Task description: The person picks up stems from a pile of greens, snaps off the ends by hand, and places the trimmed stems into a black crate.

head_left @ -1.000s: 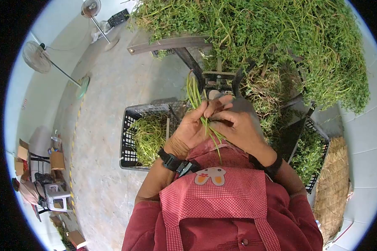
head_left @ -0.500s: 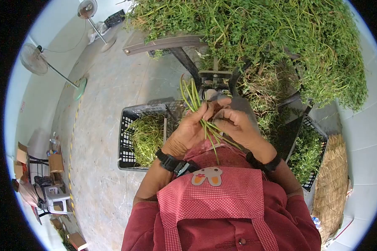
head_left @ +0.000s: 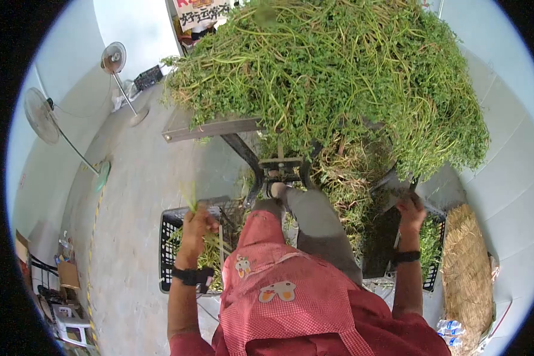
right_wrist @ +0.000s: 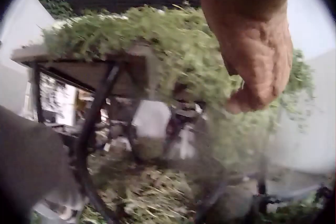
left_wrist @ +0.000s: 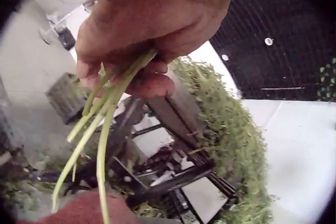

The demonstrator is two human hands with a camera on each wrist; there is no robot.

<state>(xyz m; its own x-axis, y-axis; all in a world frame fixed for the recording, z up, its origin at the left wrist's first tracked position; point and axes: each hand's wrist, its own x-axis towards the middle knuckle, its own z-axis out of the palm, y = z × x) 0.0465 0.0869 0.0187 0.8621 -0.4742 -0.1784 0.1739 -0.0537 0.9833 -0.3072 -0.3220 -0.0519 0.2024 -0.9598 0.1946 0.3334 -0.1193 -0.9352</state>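
While the left hand [head_left: 199, 227] pinches green stems [left_wrist: 111, 98] near the black crate [head_left: 167, 252], apparently setting them aside, I cannot tell whether the right hand [head_left: 410, 212] grips anything; releasing the stems over the crate seems called for next.

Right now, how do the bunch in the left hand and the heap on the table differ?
The bunch is a few stalks; the heap is a large tangle. The left hand grips the bunch; the table bears the heap. The bunch shows mostly bare stalks, the heap many leaves. Both are green.
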